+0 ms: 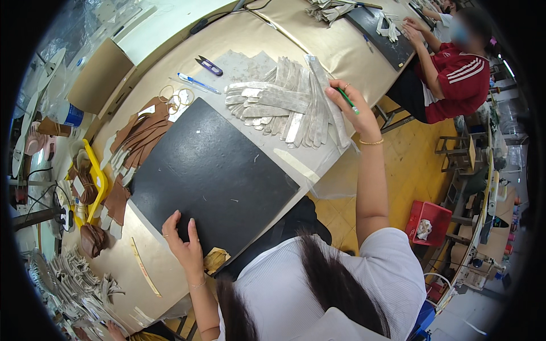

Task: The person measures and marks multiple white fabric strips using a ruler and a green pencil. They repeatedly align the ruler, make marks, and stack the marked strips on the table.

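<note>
My right hand (359, 116) grips a slim green pencil (348, 100). Its fingertips are at the right edge of a pile of silvery-grey leather-like strips (278, 102), fanned out across a grey sheet; whether they pinch a strip, I cannot tell. A smooth black board (213, 170) lies in front of me with a few tiny scraps on it. My left hand (185, 241) rests over the board's near left edge, fingers apart, with nothing in it. Close by that hand, a crumpled tan piece (216, 260) sits at the board's near corner.
Beyond the board lie purple thread snips (209, 65) and a blue-white pen (199, 83). Brown strips (142, 136), a yellow basket (95, 179) and more grey strips (74, 290) are on the left. A ruler (145, 267) lies near. Right: a seated co-worker (460, 79), a red crate (427, 223).
</note>
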Motion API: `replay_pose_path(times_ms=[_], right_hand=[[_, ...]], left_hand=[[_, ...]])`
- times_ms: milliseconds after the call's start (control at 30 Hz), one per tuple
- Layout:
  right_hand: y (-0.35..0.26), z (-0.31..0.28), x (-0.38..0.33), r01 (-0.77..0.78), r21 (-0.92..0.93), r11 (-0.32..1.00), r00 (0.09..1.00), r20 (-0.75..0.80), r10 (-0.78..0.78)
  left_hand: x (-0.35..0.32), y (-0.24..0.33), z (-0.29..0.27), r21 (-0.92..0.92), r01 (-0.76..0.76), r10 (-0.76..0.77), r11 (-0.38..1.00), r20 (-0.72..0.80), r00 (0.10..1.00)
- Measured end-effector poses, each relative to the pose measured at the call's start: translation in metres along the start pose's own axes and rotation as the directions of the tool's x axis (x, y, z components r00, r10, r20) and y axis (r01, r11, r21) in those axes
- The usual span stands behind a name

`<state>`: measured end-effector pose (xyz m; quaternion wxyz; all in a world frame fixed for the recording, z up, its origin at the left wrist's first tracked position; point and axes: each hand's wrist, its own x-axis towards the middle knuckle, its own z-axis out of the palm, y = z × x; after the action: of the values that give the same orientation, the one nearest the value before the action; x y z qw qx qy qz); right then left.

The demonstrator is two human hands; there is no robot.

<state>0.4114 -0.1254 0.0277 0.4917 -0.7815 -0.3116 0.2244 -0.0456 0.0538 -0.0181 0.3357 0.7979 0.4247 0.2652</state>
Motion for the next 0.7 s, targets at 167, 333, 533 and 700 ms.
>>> replay_pose_path(times_ms=[167,333,533,700], right_hand=[[0.028,0.033,0.011,0.103,-0.399,0.911,0.968,-0.171,-0.184],[0.034,0.047,0.003,0.109,-0.401,0.909,0.924,-0.295,-0.241],[0.035,0.038,-0.001,0.211,-0.339,0.917,0.944,-0.171,-0.281],[0.028,0.064,-0.019,0.162,-0.667,0.727,0.966,-0.043,-0.255]], left_hand=[[0.000,0.006,-0.002,0.017,0.028,-0.028,0.999,-0.004,1.000],[0.001,0.008,0.000,0.027,0.031,-0.031,0.999,-0.009,0.999],[0.000,0.008,-0.001,0.063,-0.010,0.011,0.998,-0.019,1.000],[0.001,0.012,0.002,0.092,-0.051,0.053,0.994,-0.020,0.998]])
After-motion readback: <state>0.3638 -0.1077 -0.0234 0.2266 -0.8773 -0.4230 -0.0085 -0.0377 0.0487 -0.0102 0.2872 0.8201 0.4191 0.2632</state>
